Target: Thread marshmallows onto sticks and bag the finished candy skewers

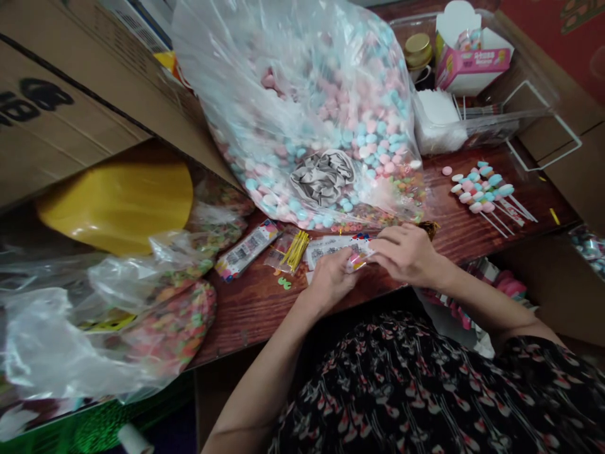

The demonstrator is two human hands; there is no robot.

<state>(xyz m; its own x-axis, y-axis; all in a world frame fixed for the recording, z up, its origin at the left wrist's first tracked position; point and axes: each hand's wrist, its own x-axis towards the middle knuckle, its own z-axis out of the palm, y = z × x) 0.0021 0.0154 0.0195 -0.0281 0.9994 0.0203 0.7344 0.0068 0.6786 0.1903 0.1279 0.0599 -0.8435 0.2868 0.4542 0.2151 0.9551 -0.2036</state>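
Near the table's front edge, both my hands hold a small printed clear plastic bag (358,260). My left hand (331,280) pinches its near left side. My right hand (405,253) has its fingers closed at the right end, covering that part. Under and behind it lie printed labels or flat bags (326,247), partly hidden by my hands. To the left are a bundle of gold twist ties (296,250), another printed packet (249,250) and a few green candy pieces (284,282). Gold strips (429,229) stick out behind my right hand.
A large clear bag of pink and blue candies (331,107) fills the back, with a grey scrunchie (324,176) on it. Candy skewers (482,188) lie right, before a clear plastic bin (510,123). Left are bagged gummies (174,331), a yellow scoop-like piece (120,202) and a cardboard box (70,101).
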